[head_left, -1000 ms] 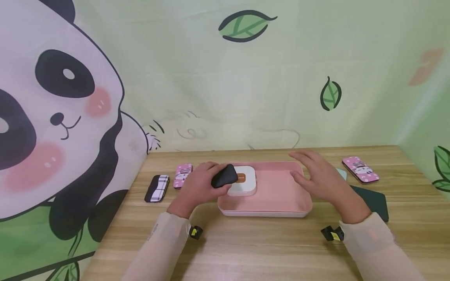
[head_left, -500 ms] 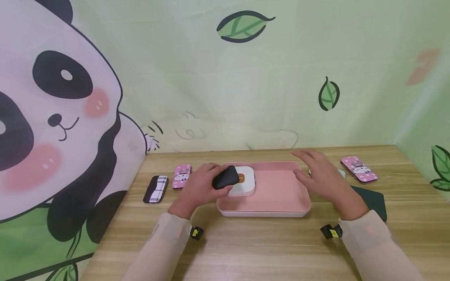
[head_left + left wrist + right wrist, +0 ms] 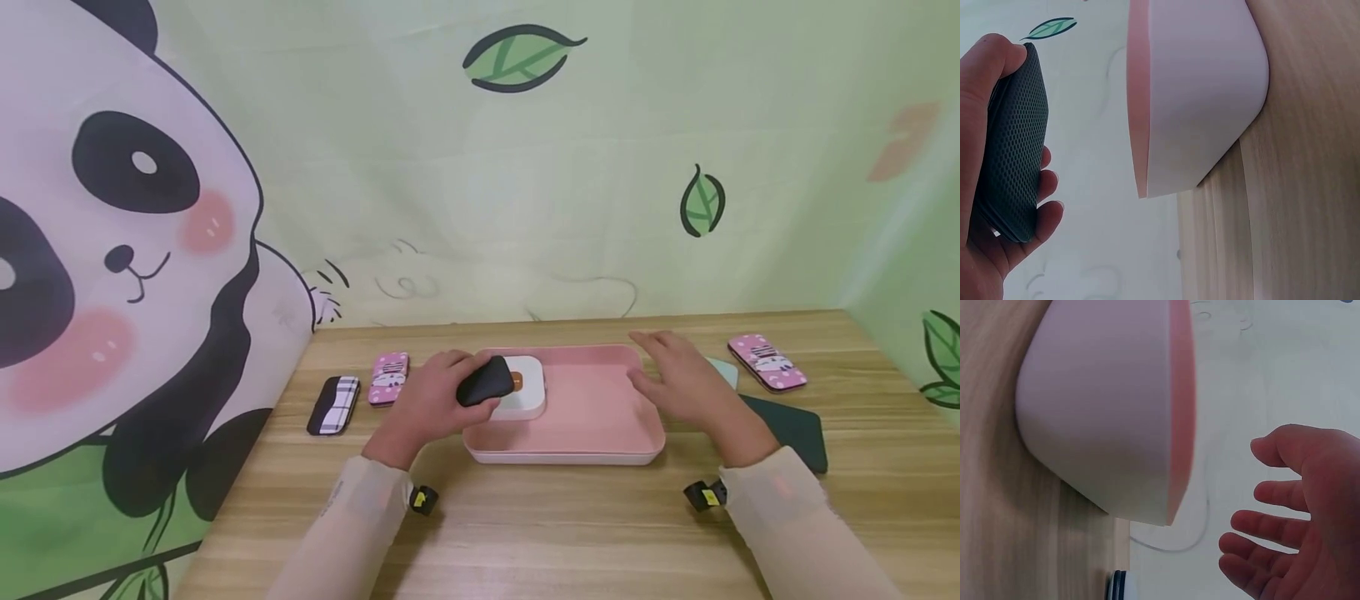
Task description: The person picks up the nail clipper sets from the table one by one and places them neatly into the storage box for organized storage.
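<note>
My left hand point(image 3: 435, 400) grips a small dark case point(image 3: 486, 381) with rounded corners, thumb on one side and fingers on the other. In the left wrist view the case point(image 3: 1017, 147) shows a dimpled dark surface and layered edges. It hovers over the left end of a pink tray point(image 3: 600, 408) with white outer walls. Inside the tray lies a white box point(image 3: 529, 392) with a brown label, partly hidden by the case and hand. Above the tray's right end, my right hand point(image 3: 686, 383) is held with fingers apart, nothing in it; the right wrist view shows the hand point(image 3: 1310, 519) likewise.
Left of the tray lie a plaid case point(image 3: 333, 406) and a pink patterned case point(image 3: 389, 377). On the right are another pink case point(image 3: 767, 362), a dark green flat item point(image 3: 791, 433) and a pale item point(image 3: 724, 372) partly behind my hand. A printed cloth backs the wooden table point(image 3: 570, 533).
My left hand has shifted very slightly to the right with the dark case. The right hand has drifted a little to the right. The tray and the items on the table stay put.
</note>
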Tool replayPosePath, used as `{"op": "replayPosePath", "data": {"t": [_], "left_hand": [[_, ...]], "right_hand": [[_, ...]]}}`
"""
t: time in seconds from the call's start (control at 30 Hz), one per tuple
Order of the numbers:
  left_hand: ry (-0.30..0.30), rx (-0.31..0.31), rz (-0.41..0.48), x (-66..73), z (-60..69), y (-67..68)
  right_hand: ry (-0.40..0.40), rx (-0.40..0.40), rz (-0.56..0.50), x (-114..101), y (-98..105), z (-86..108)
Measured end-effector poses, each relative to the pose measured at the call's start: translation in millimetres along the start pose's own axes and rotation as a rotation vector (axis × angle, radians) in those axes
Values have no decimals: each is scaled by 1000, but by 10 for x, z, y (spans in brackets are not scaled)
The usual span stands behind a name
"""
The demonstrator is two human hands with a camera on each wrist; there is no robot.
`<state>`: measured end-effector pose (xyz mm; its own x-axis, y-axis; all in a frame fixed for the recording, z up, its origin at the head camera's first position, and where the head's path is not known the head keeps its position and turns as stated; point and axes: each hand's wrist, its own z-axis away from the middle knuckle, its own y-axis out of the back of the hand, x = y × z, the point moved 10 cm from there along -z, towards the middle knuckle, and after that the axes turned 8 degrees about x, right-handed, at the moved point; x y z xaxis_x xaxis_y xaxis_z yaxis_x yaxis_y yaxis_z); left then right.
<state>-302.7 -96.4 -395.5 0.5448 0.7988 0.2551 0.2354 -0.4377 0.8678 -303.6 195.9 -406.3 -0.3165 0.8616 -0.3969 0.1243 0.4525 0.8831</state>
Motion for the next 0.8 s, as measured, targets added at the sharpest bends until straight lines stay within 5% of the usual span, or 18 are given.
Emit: {"op": "replayPosePath", "data": {"t": [0.8], "left_hand": [[20, -10, 0, -61, 41, -54]], "right_hand": [[-38, -242, 56, 265, -536, 42]]}}
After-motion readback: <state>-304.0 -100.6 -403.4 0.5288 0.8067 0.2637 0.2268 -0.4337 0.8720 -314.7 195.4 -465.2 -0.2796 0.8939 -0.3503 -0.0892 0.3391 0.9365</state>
